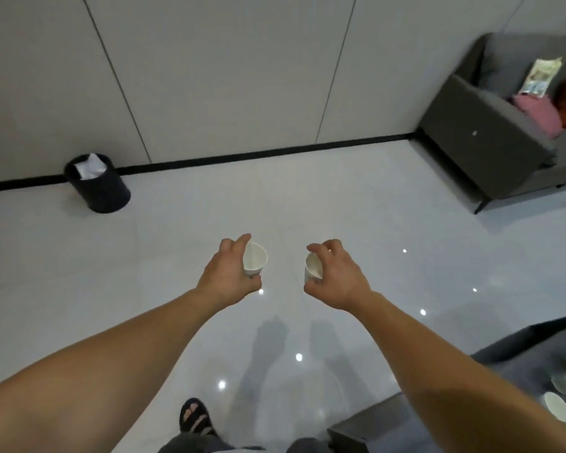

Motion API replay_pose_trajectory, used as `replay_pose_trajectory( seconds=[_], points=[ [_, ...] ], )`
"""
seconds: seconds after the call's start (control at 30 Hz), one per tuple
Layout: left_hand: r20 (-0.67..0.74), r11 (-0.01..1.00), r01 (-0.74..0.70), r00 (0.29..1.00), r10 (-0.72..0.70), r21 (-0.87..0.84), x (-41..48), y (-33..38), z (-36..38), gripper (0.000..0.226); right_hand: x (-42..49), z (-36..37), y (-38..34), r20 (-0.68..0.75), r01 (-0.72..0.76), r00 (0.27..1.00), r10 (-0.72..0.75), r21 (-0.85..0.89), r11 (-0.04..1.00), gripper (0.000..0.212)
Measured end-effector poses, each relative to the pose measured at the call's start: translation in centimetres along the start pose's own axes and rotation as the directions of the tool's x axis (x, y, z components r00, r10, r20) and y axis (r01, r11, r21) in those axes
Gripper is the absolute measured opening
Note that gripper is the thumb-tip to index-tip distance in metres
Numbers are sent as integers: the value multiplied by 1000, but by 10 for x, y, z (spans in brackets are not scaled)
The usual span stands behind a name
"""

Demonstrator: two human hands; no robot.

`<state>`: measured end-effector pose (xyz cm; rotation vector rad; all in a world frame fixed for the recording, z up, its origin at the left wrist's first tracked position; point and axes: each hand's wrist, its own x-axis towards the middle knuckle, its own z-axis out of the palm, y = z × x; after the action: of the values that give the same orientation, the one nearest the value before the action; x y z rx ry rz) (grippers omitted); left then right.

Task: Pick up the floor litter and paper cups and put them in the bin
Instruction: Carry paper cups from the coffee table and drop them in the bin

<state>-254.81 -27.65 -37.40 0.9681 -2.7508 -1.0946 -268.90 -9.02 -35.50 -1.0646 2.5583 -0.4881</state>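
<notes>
far left, against the wall's black skirting, stands the bin (100, 188), a black round one, tilted in the wide-angle view, mouth up. white crumpled paper (90, 166) sits inside it, poking up to abt rim level. bin is well apart from both hands, far + left of them.

left hand (231, 273) is out in front over the floor (356, 204), arm stretched fwd. it's closed round a white paper cup (255, 259), thumb on the near side at the base, forefinger up along the far rim; grip narrow, just cup-wide. cup's mouth is tipped toward the camera so the inside shows: looks empty, white all through.

just right of it, w/ a gap of bare floor between, the right hand (335, 276) holds a second paper cup (312, 268) the same way, fingers curled over the top edge, thumb under at the base. this cup is also tilted, open end facing left-ish; inside looks empty. the two cups are near each other but not touching.

near centre bottom, a foot in a dark sandal (195, 416) on the glossy tile.

far right, a grey sofa (477, 138) w/ a pink cushion (538, 114) + an orange one beside it. near right corner, a dark table (517, 364) w/ pale round things on it, too blurred to id.
</notes>
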Motion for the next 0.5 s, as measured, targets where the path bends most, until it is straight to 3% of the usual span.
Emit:
replay_pose_trajectory(
  seconds=[0.27, 0.5],
  points=[
    [-248, 984, 175, 953, -173, -16, 8, -136, -142, 81, 102, 57, -181, 125, 242, 963, -237, -32, 970, 72],
    [-346, 951, 304, 887, -305, -58, 53, -207, -209, 81, 208, 89, -277, 191, 410, 898, -396, -36, 911, 73]
  ],
)
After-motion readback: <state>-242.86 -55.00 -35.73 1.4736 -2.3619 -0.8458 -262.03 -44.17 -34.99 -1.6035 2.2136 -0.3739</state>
